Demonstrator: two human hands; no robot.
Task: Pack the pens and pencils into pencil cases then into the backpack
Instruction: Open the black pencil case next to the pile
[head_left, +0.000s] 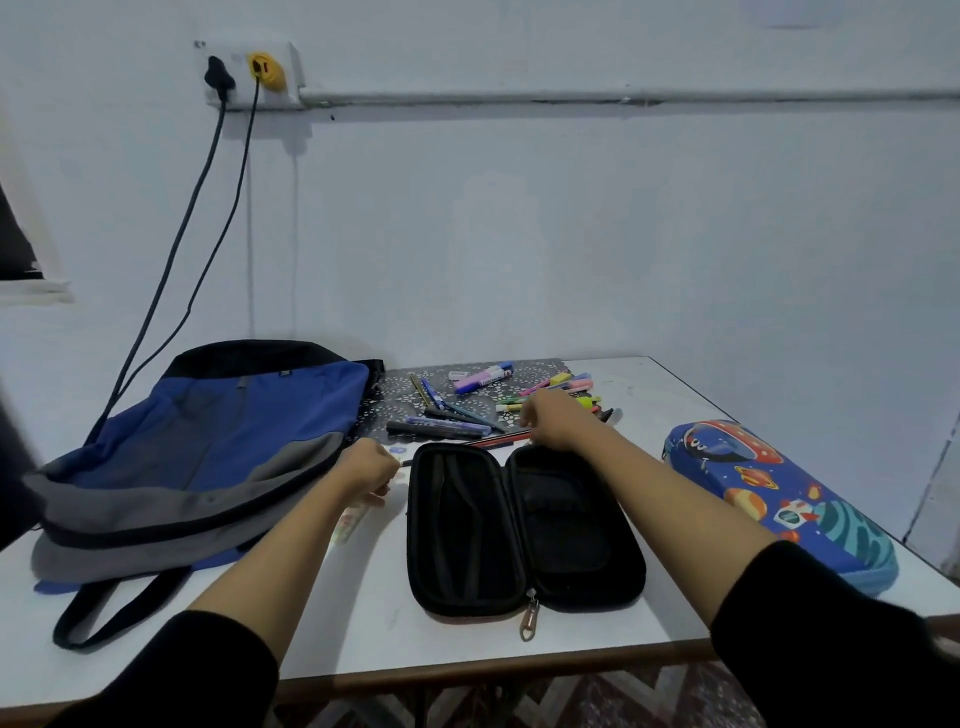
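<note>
The bench (649, 395) has a white top with a brown front edge. A black pencil case (524, 530) lies on it near the middle, opened flat with both halves facing up and its zip pull hanging toward the front edge. To the left of that case a blue, grey and black backpack (208, 447) lies flat, with one strap (104, 613) trailing toward the front. Just beyond the case's far end lie red and dark pencils (498, 440). Behind them a dark patterned mat (405, 389) carries a scatter of pens (452, 428) and markers. To the right of the case, apart from it, lies a closed blue pencil case (779, 499) printed with planets. A small pale item (350, 522), too blurred to name, lies just left of the case.
</note>
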